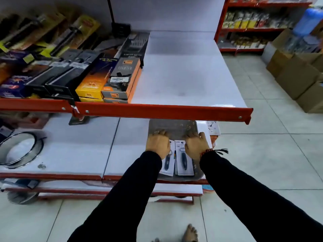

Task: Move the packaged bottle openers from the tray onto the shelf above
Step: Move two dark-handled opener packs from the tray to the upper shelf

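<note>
A grey metal tray (172, 127) lies on the lower shelf, at its right end. In it are packaged bottle openers: two white cards, each with a dark-handled opener, one on the left (168, 164) and one on the right (184, 161). My left hand (158, 144) rests palm down on the top of the left card, and my right hand (195, 145) on the top of the right card. Whether the fingers grip the cards is hidden. The upper shelf (183, 77) has a bare white surface on its right half, behind a red front rail (162, 110).
Boxed kitchen tools (108, 79) fill the left half of the upper shelf. A round metal-rimmed pan (19, 151) lies at the left of the lower shelf. Cardboard boxes (297, 75) stand on the tiled floor at right. My bare foot (189, 233) is below.
</note>
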Motion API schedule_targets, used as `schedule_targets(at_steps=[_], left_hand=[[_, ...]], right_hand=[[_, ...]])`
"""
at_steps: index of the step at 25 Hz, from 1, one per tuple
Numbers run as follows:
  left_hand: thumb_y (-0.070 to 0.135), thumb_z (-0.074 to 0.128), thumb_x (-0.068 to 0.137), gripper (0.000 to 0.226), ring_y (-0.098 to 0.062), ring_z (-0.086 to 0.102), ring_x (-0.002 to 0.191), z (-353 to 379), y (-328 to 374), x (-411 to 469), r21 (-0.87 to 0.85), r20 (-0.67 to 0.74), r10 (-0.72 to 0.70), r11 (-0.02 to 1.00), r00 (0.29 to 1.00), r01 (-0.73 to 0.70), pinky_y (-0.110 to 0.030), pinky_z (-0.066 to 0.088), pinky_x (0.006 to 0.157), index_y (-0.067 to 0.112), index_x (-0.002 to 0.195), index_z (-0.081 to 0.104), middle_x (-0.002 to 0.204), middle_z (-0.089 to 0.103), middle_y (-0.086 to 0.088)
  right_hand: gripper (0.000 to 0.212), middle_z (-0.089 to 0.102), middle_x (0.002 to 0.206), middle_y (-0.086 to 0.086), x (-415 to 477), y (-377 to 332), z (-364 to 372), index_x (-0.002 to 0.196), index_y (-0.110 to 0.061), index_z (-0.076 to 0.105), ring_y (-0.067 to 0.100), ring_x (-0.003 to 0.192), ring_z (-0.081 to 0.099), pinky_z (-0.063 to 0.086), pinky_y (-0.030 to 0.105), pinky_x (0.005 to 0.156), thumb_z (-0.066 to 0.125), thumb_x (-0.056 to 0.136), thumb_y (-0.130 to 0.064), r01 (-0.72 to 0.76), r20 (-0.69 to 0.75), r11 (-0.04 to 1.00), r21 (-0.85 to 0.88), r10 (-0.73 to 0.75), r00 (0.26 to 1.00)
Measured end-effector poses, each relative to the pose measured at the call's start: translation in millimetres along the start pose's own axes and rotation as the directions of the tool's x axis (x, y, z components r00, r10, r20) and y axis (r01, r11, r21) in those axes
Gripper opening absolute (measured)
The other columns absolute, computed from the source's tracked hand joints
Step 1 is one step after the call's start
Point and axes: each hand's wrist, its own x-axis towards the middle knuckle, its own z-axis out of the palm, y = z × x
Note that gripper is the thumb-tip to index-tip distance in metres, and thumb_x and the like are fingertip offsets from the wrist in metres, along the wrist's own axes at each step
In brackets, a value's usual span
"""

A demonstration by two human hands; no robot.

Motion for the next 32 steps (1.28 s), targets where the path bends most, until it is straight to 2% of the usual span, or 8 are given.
schedule_targets(at_steps=[8,15,18,22,25,27,29,32], left_hand=[[0.025,0.046,0.097,0.040,-0.027,0.040,0.142,52,7,71,0.201,0.393,0.000,0.976,0.919,-0.086,-0.050,0.012,0.125,0.017,0.135,0.058,0.147,0.052,-0.006],[0.029,0.046,0.099,0.031,-0.021,0.064,0.115,44,8,69,0.167,0.304,0.012,0.984,0.953,-0.066,-0.047,-0.002,0.127,0.016,0.101,0.074,0.105,0.075,-0.004],[0.023,0.053,0.097,0.024,-0.024,0.066,0.108,28,5,65,0.119,0.261,-0.029,0.993,0.965,-0.003,-0.043,0.007,0.127,0.015,0.101,0.075,0.102,0.075,-0.006],[0.017,0.057,0.095,0.029,-0.029,0.062,0.116,6,-3,47,0.017,0.234,-0.028,1.000,0.972,0.025,-0.039,0.049,0.106,0.012,0.119,0.071,0.123,0.068,-0.009],[0.013,0.055,0.091,0.027,-0.032,0.067,0.106,-10,-8,27,-0.029,0.163,0.000,1.000,0.987,0.005,-0.036,0.055,0.094,0.009,0.111,0.073,0.116,0.072,-0.013],[0.008,0.054,0.089,0.024,-0.032,0.068,0.100,-22,-10,10,0.006,0.130,0.009,1.000,0.992,-0.010,-0.036,0.054,0.091,0.008,0.105,0.072,0.107,0.074,-0.015],[0.006,0.055,0.088,0.025,-0.032,0.068,0.100,-37,-12,-6,0.052,0.074,0.019,0.998,0.997,-0.023,-0.036,0.051,0.092,0.009,0.107,0.071,0.106,0.074,-0.014],[0.003,0.053,0.088,0.033,-0.032,0.064,0.108,-63,-16,-29,0.076,-0.022,0.042,0.996,0.999,-0.040,-0.037,0.046,0.095,0.010,0.117,0.066,0.112,0.072,-0.013]], right_hand=[[0.045,0.054,0.146,0.000,54,3,38,0.136,-0.022,0.058,0.024,0.144,0.038,0.000,0.055,0.123,0.054,0.091,-0.024,0.046,0.137,0.992,-0.119,-0.030,0.990],[0.043,0.059,0.139,0.000,54,5,45,0.130,-0.022,0.062,0.027,0.138,0.043,0.000,0.055,0.122,0.052,0.089,-0.021,0.045,0.105,0.991,-0.129,-0.032,0.994],[0.041,0.062,0.131,-0.001,51,8,35,0.124,-0.025,0.067,0.026,0.129,0.052,0.007,0.051,0.118,0.055,0.085,-0.020,0.036,0.073,0.996,-0.084,-0.029,0.997],[0.040,0.062,0.126,0.003,46,11,9,0.119,-0.024,0.066,0.024,0.112,0.062,0.027,0.041,0.101,0.053,0.083,-0.013,-0.013,0.104,0.998,0.069,0.006,0.995],[0.020,0.065,0.091,0.005,27,5,-15,0.100,-0.018,0.060,0.030,0.102,0.064,0.028,0.037,0.087,0.049,0.087,-0.008,-0.004,0.121,0.999,0.043,-0.001,0.993],[0.019,0.049,0.069,-0.001,9,-2,-28,0.096,-0.019,0.056,0.032,0.101,0.062,0.025,0.037,0.082,0.048,0.085,-0.005,0.012,0.090,0.999,0.032,-0.015,0.996],[0.036,0.056,0.075,0.002,-7,-10,-41,0.112,-0.016,0.059,0.033,0.106,0.060,0.032,0.038,0.087,0.048,0.082,-0.003,0.025,0.012,0.998,0.052,-0.025,1.000],[0.052,0.065,0.121,0.012,-29,-22,-65,0.131,-0.014,0.054,0.035,0.124,0.052,0.040,0.043,0.098,0.048,0.081,0.000,0.016,-0.100,0.999,0.031,-0.013,0.995]])
